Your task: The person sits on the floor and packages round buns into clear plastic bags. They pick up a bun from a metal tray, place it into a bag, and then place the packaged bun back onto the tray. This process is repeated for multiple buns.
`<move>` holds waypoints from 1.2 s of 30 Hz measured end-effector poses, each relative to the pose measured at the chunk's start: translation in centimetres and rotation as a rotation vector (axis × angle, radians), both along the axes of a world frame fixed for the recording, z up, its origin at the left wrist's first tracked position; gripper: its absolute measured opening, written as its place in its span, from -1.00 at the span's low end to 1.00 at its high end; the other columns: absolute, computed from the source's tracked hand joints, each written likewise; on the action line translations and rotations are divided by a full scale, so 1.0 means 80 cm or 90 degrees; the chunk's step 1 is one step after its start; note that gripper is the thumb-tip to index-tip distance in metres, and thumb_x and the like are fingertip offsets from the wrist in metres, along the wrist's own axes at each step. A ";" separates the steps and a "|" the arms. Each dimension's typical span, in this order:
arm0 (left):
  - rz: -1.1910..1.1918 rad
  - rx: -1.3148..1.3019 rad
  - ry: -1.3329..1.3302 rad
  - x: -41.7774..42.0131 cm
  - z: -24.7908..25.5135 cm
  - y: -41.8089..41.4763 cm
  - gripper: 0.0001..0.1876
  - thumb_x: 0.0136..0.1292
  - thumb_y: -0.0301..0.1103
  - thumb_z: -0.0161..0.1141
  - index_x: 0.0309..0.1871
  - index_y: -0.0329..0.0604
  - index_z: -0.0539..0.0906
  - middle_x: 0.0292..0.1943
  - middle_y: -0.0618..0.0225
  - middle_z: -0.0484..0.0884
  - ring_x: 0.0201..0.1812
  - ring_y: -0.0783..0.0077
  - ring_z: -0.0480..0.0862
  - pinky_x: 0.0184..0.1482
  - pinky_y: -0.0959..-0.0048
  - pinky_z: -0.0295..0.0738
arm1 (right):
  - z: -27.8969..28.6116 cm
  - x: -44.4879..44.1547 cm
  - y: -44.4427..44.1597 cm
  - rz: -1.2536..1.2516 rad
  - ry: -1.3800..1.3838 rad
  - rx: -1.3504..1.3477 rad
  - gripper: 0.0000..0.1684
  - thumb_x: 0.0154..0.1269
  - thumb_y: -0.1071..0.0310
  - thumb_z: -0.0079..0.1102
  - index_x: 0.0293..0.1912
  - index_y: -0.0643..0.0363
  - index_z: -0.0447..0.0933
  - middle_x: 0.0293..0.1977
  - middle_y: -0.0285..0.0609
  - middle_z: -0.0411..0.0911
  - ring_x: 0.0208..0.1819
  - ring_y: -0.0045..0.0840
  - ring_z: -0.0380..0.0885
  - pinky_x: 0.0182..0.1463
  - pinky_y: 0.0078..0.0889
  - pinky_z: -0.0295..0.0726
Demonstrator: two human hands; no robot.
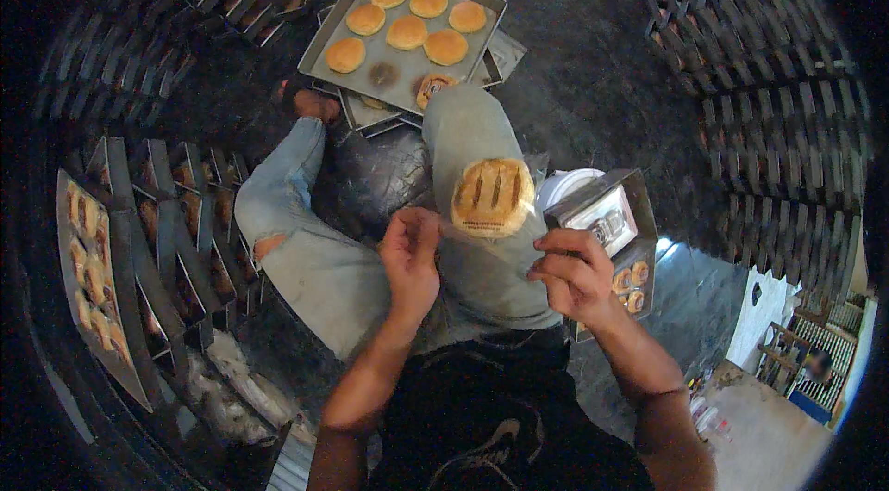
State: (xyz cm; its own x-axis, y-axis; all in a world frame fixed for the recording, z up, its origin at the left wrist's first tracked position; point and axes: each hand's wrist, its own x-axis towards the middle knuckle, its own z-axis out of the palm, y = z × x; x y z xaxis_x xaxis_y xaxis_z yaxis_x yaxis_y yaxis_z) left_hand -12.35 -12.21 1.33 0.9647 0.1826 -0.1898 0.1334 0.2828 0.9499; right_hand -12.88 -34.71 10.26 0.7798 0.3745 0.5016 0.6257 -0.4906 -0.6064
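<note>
A round golden bun (492,192) with three dark stripes sits inside a clear plastic bag (479,239) that bears small printing. Bag and bun are over the bent leg in jeans (479,283); whether they rest on it I cannot tell. My left hand (413,248) pinches the bag's near left corner between thumb and fingers. On the other side, the curled fingers of my right hand (575,270) are at the bag's right edge, and the film there is too clear to show the grip. Past the knee lies a metal baking tray (316,64) with several plain buns (407,32) and one wrapped bun (436,88).
More trays lie under the front one. Right of the leg, a metal box (642,213) holds a pack of plastic bags (601,220) and small wrapped buns (630,286), beside a white round lid (569,185). Stacked trays (160,241) rise at left, others (771,144) at right.
</note>
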 end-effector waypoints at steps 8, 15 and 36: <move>0.039 0.127 -0.125 0.014 0.043 -0.004 -0.90 0.42 -0.48 0.28 -0.10 -0.27 0.61 -0.15 0.33 0.66 -0.11 0.56 0.60 -0.04 0.58 0.49 | -0.021 -0.018 0.034 -0.306 0.374 0.497 -0.87 0.47 0.50 0.21 -0.07 0.33 0.48 -0.31 -0.08 0.67 -0.48 -0.51 0.68 -0.45 -0.52 0.64; -0.035 0.151 -0.203 0.022 0.059 0.000 -0.90 0.40 -0.48 0.29 -0.17 -0.33 0.63 -0.15 0.30 0.66 -0.11 0.56 0.59 -0.05 0.58 0.49 | 0.014 -0.023 0.040 -0.408 0.457 0.420 -0.86 0.40 0.42 0.35 -0.21 0.27 0.57 -0.47 -0.26 0.62 -0.63 -0.73 0.50 -0.59 -0.64 0.46; -0.070 0.120 0.179 0.001 -0.013 -0.020 -0.76 0.40 -0.22 0.38 -0.16 -0.23 0.65 -0.35 0.48 0.67 -0.33 0.64 0.58 -0.22 0.55 0.50 | -0.060 -0.057 0.062 -0.317 0.452 0.298 -0.55 0.30 0.45 0.38 0.13 0.26 0.46 0.06 -0.12 0.49 0.15 -0.43 0.48 0.24 -0.36 0.49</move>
State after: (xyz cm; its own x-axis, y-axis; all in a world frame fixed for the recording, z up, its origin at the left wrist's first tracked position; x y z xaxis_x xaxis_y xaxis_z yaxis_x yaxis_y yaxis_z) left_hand -12.26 -13.78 0.27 0.8954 0.1381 -0.4234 0.4167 0.0754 0.9059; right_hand -17.41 -29.72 5.49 0.9719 -0.1959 -0.1301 -0.1719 -0.2142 -0.9615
